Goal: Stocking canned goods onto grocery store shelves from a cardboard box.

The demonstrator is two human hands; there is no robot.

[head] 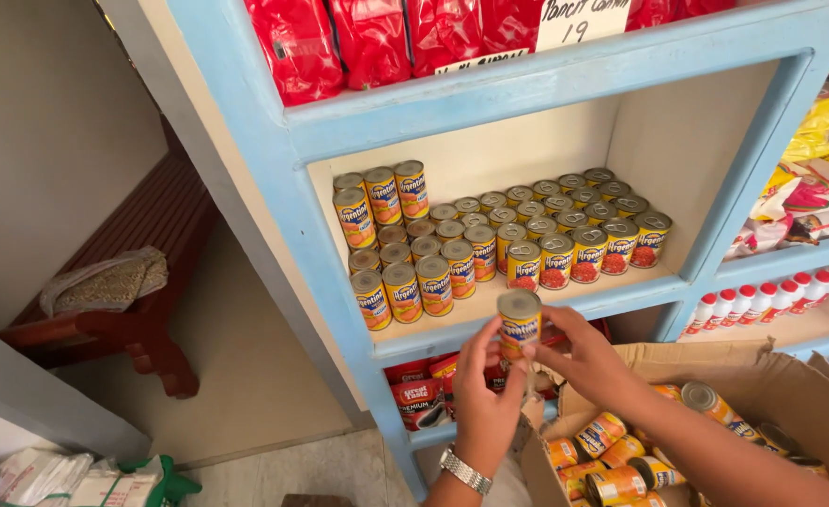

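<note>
Both hands hold one small can [519, 322] with a yellow and blue label, upright, just below the front edge of the middle shelf [537, 314]. My left hand [483, 399], with a metal watch on its wrist, grips the can from the left. My right hand [583, 355] pinches it from the right. On the shelf stand several rows of like cans [405, 282], some stacked two high at the back left, and cans with red labels [583, 253] to the right. An open cardboard box [762, 394] at lower right holds several more cans [612, 460].
Red bags [368, 38] fill the top shelf of the blue shelving. Red packets [424, 385] sit below. White bottles with red caps [771, 296] and snack bags [809, 188] fill the right bay. A red wooden bench [142, 282] with a sack stands left.
</note>
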